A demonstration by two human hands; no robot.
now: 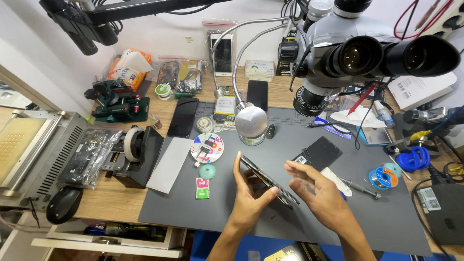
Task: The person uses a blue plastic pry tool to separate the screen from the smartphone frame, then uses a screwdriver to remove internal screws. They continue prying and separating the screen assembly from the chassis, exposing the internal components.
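Fingers point(244, 186) of left hand point(249, 198) tilt thin dark phone point(268, 182) edge-up

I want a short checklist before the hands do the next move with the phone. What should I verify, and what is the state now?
1. Left hand grips the phone by its edges: ok.
2. Right hand has a hold on the phone: not ok, fingers spread open beside it.
3. Phone is over the grey mat: ok.
4. Phone is level: not ok, tilted.
5. Screwdriver lies apart from the hands: ok.
6. Phone screen undamaged: cannot tell.
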